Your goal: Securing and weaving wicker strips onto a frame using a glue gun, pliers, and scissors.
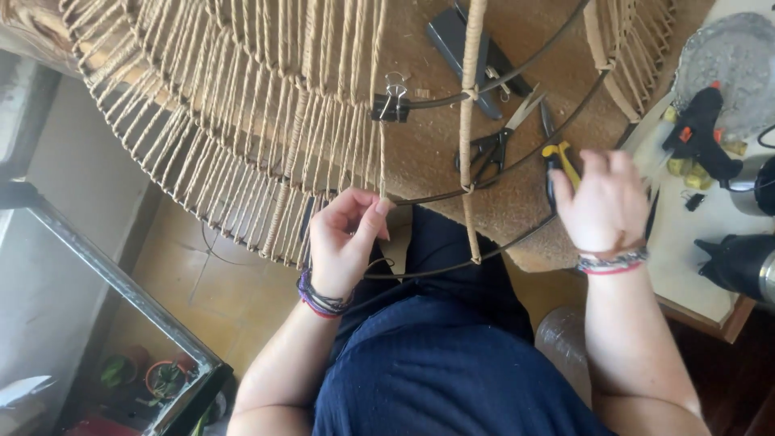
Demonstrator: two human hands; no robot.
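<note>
A large round wire frame [517,161], partly wrapped with tan cord [242,121], hangs over my lap. My left hand [343,238] pinches a strand of the tan cord at the frame's lower ring, fingers closed on it. My right hand [605,202] is blurred, reaching over the brown mat [436,145] beside yellow-handled pliers [559,157]; whether it holds anything is hidden. A black binder clip [391,105] clamps the cord on a ring. One vertical rib [468,129] is wrapped in cord. Black scissors [500,141] lie on the mat.
A black glue gun [701,129] lies on the white table [686,242] at right, beside a clear dish [731,64] and dark cylindrical objects [743,262]. A dark flat case [456,44] rests on the mat. Potted plants [161,378] sit on the floor below left.
</note>
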